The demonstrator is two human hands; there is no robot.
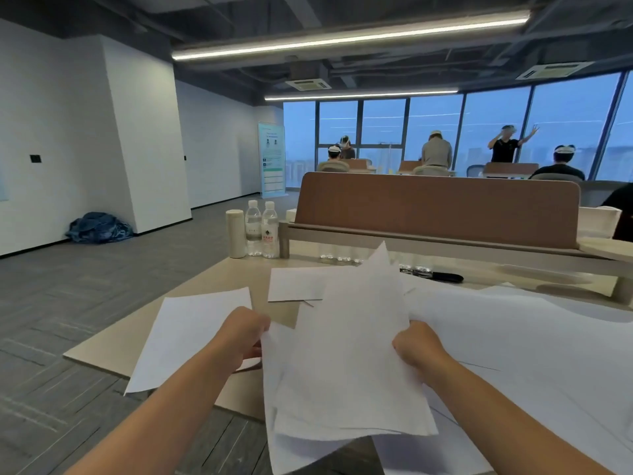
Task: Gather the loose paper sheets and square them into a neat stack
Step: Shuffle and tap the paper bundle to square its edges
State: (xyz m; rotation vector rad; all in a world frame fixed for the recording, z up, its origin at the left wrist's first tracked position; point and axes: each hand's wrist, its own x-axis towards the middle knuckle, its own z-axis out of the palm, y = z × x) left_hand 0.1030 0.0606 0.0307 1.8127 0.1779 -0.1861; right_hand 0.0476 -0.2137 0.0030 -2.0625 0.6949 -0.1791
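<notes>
You held a bunch of loose paper sheets [346, 354] in both hands, lifted off the table [212, 282] and tilted, top corner pointing up and away from you. The sheets in the bunch were fanned and uneven, edges not lined up, with lower corners sticking out at different angles.

Your left hand [245, 334] gripped the bunch's left edge with the fingers curled round it. Your right hand [416, 347] gripped the right edge the same way, fingers curled tight on the paper. The hands were level with each other, the bunch between them.

More paper lay flat on the table:
- One single sheet [191, 330] to the left of your left hand, its near corner hanging past the table edge.
- Another sheet [294, 284] behind the bunch, partly hidden by it.
- Several large overlapping sheets [513, 337] to the right, running under your right forearm. I could not count them.

At the table's far left corner stood a white cylinder [236, 233] and two clear water bottles [262, 229], all close together. A black marker [445, 277] lay near the far edge, right of the bunch's top corner. A brown divider panel [438, 207] ran along the back of the table. A blue bundle [99, 228] sat on the floor by the wall. People were at other desks by the windows.
</notes>
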